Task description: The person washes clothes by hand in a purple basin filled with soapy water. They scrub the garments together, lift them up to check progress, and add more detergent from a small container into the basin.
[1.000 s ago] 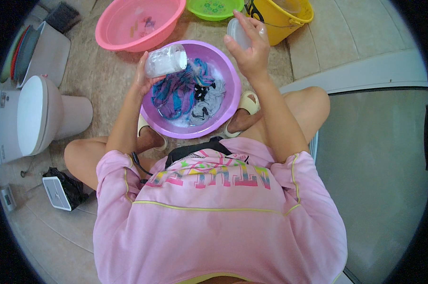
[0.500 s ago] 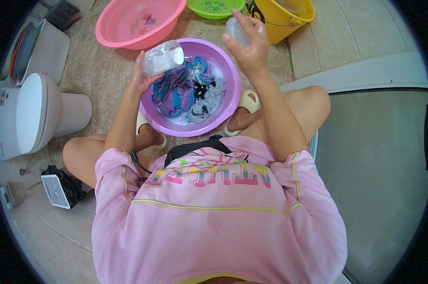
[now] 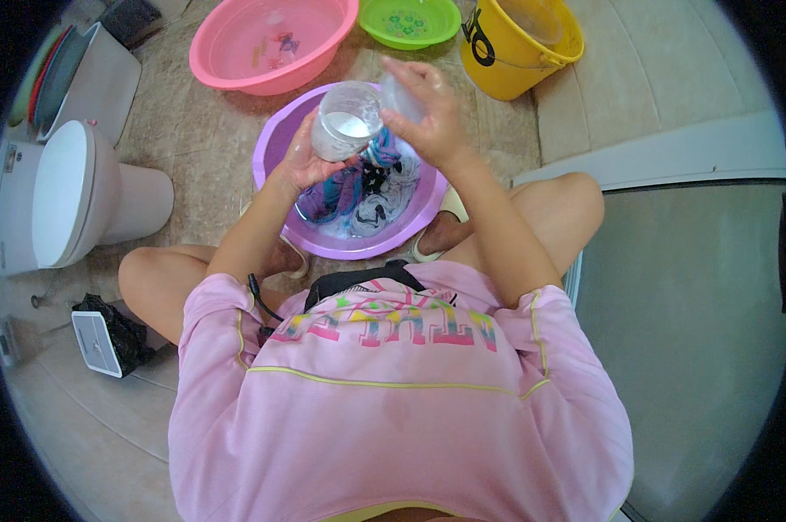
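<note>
A brown tiled floor (image 3: 206, 161) is spreading beneath a white toilet (image 3: 110, 204) and a purple basin (image 3: 269, 143). Wet clothes (image 3: 345, 187) are lying crumpled inside the basin. Above them, the left hand (image 3: 303, 162) is gripping a tilted clear jar (image 3: 348, 115) with white contents. The right hand (image 3: 432, 117), fingers and thumb clasped around a translucent lid (image 3: 402, 99), is holding it just beside the jar's mouth.

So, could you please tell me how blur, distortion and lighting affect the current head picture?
Head view: the right hand and translucent lid look smeared, probably from motion, while the translucent jar is clearer; head view: black corners, and curving joints between the beige floor tiles at lower left; head view: soft light, with no strong glare on the purple basin.
</note>
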Tool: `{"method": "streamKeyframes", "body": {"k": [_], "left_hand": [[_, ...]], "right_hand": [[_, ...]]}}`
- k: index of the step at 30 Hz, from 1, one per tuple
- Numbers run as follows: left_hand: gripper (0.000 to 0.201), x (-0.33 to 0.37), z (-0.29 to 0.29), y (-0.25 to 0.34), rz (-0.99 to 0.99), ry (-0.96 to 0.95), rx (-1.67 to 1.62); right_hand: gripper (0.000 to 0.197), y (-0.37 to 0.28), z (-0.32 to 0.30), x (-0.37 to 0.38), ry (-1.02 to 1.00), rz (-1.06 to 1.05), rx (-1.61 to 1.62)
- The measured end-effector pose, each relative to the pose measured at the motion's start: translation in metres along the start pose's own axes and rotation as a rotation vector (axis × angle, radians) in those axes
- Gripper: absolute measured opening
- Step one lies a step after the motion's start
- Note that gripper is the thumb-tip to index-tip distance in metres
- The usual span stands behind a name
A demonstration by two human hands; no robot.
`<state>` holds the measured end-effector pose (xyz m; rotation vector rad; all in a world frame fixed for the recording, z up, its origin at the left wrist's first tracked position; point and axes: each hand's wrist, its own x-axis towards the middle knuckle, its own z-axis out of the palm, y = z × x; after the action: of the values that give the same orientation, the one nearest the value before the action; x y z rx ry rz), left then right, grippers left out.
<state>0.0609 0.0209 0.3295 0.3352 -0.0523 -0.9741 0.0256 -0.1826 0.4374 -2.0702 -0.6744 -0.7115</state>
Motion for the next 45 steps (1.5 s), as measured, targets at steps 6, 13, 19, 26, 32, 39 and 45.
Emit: {"method": "streamKeyframes", "body": {"k": [6, 13, 19, 26, 32, 39, 45], "left_hand": [[0.064, 0.005, 0.018, -0.008, -0.113, 0.146, 0.126], [0.063, -0.001, 0.024, -0.007, -0.281, 0.053, 0.206], [0.057, 0.0, 0.071, -0.029, 0.437, 0.349, 0.675], [0.062, 0.012, 0.105, -0.011, 0.439, 0.175, 0.868], [0.063, 0.036, 0.067, 0.034, 0.35, 0.342, 1.108], [0.045, 0.055, -0.039, 0.033, 0.098, 0.522, 1.117], [0.043, 0.054, -0.067, 0.004, -0.178, 0.563, 1.336]], "right_hand": [[0.059, 0.001, 0.004, -0.004, -0.174, -0.145, -0.108], [0.056, -0.001, -0.005, -0.008, -0.252, -0.29, -0.097], [0.054, 0.009, 0.019, -0.018, 0.202, 0.455, 0.297], [0.063, -0.005, -0.035, -0.011, 0.232, 0.434, 0.198], [0.07, -0.128, -0.187, -0.057, 0.317, 0.437, -0.254], [0.07, -0.267, -0.263, -0.269, 0.17, 0.915, -0.831], [0.065, -0.284, -0.135, -0.401, 0.013, 1.347, -0.706]]}}
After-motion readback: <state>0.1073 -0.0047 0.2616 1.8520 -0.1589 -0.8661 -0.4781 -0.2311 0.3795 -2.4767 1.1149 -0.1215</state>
